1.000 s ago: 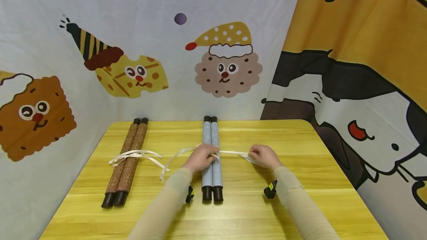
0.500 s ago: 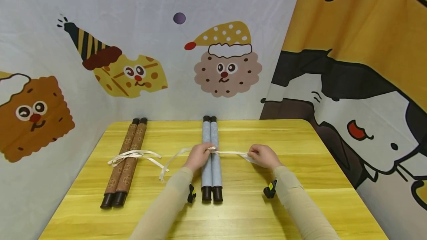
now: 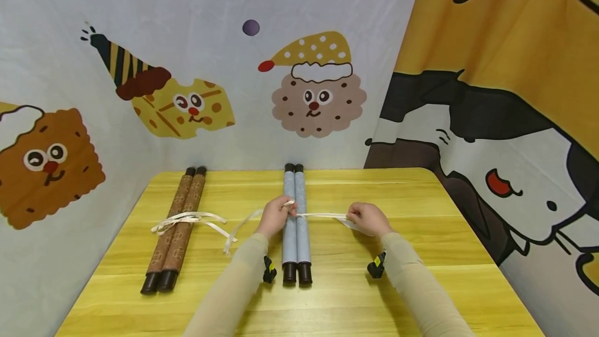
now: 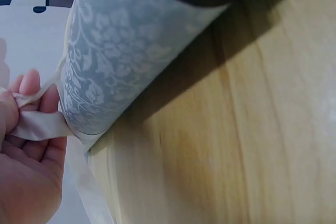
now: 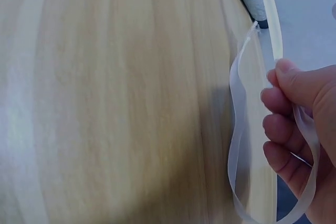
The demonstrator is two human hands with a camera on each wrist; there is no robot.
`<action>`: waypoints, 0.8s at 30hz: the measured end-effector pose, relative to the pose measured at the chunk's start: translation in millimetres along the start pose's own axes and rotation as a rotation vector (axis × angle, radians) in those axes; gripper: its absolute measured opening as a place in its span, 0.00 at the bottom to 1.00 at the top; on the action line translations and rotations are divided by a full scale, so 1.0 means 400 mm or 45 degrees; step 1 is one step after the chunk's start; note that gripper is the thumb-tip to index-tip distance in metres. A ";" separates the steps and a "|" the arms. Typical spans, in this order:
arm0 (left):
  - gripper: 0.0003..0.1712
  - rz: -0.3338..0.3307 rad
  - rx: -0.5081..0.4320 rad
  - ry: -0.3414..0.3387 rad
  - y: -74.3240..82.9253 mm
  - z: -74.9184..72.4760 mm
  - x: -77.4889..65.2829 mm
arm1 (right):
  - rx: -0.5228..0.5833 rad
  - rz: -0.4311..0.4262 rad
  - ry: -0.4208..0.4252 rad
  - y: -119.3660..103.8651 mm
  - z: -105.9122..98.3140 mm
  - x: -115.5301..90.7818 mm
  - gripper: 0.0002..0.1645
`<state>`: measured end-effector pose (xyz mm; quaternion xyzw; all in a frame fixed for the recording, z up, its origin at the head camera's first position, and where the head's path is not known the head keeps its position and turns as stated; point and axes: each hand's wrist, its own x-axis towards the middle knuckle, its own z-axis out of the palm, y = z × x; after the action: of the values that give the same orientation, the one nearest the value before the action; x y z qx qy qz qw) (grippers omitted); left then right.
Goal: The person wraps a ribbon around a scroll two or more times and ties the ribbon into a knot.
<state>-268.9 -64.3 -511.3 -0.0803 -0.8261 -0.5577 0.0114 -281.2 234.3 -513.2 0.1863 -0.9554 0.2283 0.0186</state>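
A light blue scroll (image 3: 290,243), patterned with white flowers, lies as two parallel rolls with dark end caps mid-table. My left hand (image 3: 273,217) is over its left roll and pinches a cream ribbon (image 4: 44,125) between thumb and fingers. To the right of the scroll, my right hand (image 3: 369,218) pinches another stretch of ribbon (image 3: 325,215), which runs taut from the scroll. In the right wrist view a loose loop of this ribbon (image 5: 236,108) hangs below the fingers. The left hand partly hides where the ribbon crosses the rolls.
Left of the hands lies a brown patterned scroll (image 3: 182,243), also two rolls, with a cream ribbon tied (image 3: 187,216) round it. Loose ribbon ends trail on the wooden table (image 3: 346,300) between the scrolls. A printed curtain (image 3: 201,40) hangs behind the table's back edge.
My left hand has shifted slightly left from over the blue scroll, drawing the ribbon with its fingertips. The right hand holds nearly the same place, its ribbon still taut.
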 end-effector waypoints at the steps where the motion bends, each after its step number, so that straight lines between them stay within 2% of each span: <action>1: 0.11 -0.003 0.002 0.008 0.000 0.000 -0.001 | -0.008 -0.009 0.003 -0.001 0.002 0.001 0.06; 4: 0.11 -0.012 -0.018 0.030 -0.001 0.002 -0.001 | -0.028 -0.012 0.005 -0.001 0.008 0.004 0.06; 9: 0.12 -0.018 -0.056 0.028 0.002 0.006 0.001 | -0.036 0.055 0.017 0.005 0.012 0.011 0.07; 11: 0.13 -0.006 -0.034 0.027 0.007 0.008 0.001 | -0.035 0.060 0.057 0.004 0.009 0.014 0.06; 14: 0.13 -0.003 -0.011 0.034 0.009 0.010 0.002 | -0.048 0.012 0.152 0.000 0.003 0.019 0.03; 18: 0.12 -0.013 -0.029 0.040 0.007 0.013 0.000 | -0.060 -0.015 0.254 -0.013 -0.012 0.021 0.07; 21: 0.11 -0.021 -0.044 0.044 0.005 0.016 -0.003 | -0.054 0.027 0.283 -0.020 -0.024 0.015 0.05; 24: 0.11 -0.039 -0.046 0.048 0.006 0.019 -0.007 | -0.049 0.040 0.250 -0.020 -0.026 0.009 0.02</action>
<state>-265.2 -56.7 -512.2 -0.0572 -0.8166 -0.5740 0.0169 -282.2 230.9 -500.1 0.1475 -0.9561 0.2273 0.1120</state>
